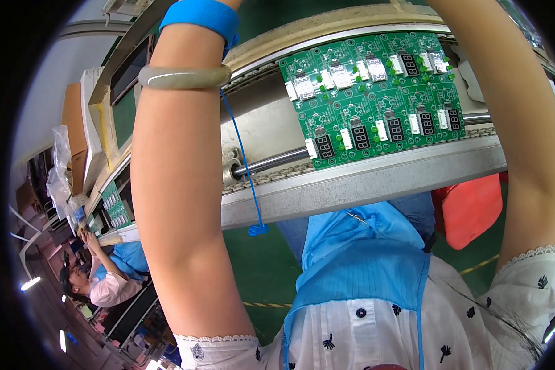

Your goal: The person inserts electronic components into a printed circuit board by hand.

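Observation:
Both of my hands lie beyond the upper edge of the head view, so what they hold or touch is hidden. My left forearm, with a pale stone bangle point(185, 78) and a blue wrist strap point(201, 18), rises on the left. On the right my bare right forearm leaves the picture at the top. Between the arms a green circuit board panel point(370, 100) rests across the conveyor. It carries two rows of digit displays, each beside a white connector point(382, 131). Displays in the near row are black point(360, 137); most in the far row look white or glossy point(340, 76).
A metal conveyor rail point(364, 180) runs along my front, with a steel rod point(274, 162) behind it. From my wrist strap hangs a blue cord point(244, 159). Farther left are another green panel point(113, 205) and a seated person point(108, 287). A red seat point(473, 211) stands at right.

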A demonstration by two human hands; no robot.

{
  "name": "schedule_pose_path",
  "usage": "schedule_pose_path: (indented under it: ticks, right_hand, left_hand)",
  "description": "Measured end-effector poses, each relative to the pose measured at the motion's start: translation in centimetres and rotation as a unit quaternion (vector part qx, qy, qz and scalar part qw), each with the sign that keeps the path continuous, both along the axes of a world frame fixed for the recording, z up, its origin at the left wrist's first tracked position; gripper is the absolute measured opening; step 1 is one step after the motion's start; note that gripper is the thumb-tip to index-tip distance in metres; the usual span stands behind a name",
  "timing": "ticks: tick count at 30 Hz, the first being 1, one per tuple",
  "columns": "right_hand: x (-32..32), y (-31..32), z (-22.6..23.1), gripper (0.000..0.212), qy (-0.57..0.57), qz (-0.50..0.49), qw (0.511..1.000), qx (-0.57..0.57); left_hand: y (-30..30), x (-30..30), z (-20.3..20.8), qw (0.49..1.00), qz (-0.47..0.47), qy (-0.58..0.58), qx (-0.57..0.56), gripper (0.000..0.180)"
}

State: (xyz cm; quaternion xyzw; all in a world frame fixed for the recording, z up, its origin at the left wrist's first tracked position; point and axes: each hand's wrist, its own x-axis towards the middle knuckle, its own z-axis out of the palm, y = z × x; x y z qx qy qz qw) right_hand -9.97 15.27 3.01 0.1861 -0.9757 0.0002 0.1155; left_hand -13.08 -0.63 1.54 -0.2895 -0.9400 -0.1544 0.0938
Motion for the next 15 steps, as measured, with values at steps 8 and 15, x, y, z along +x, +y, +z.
schedule_pose_path:
  ticks: [8,15]
  right_hand:
    - [-1.3,1.3,4.2,0.02,-0.317,0.045,0.931,-0.174]
    - [-0.4,-0.3,-1.8,0.021,0.089,0.014,0.978,-0.186]
  left_hand:
    - [-0.3,0.1,-0.5,0.999,-0.004,0.032,0.035,0.018]
    - [-0.4,0.8,0.3,0.989,0.066,0.025,0.128,0.016]
